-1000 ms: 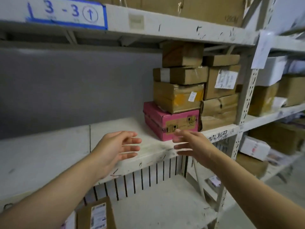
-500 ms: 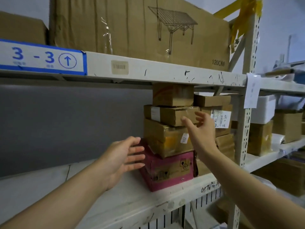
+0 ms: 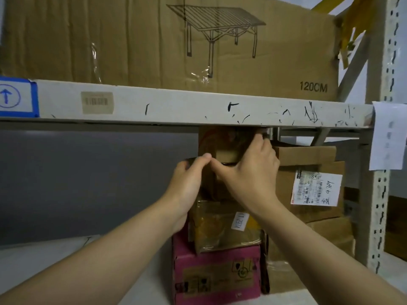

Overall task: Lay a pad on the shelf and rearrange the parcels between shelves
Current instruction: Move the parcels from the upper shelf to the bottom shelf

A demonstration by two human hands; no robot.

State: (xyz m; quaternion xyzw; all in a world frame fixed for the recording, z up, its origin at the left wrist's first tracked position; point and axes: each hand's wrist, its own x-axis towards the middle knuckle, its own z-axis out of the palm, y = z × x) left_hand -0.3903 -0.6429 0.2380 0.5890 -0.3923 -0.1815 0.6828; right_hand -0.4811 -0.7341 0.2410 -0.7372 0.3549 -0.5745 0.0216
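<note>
A stack of parcels stands on the white shelf. A pink box is at the bottom, with a taped yellow-brown parcel on it. Above that sits a flat brown parcel, mostly hidden by my hands. The top brown box reaches just under the upper shelf beam. My left hand grips the flat parcel's left end, thumb on top. My right hand lies over the flat parcel's front, with fingers curled around the top box's right side.
A second stack of brown boxes with a white shipping label stands right of the stack, touching it. A large flat carton marked 120CM fills the upper shelf. A perforated upright and hanging paper bound the right side.
Both hands rose from in front of the shelf edge and closed on the upper parcels of the stack. The view moved up and closer to the stack.
</note>
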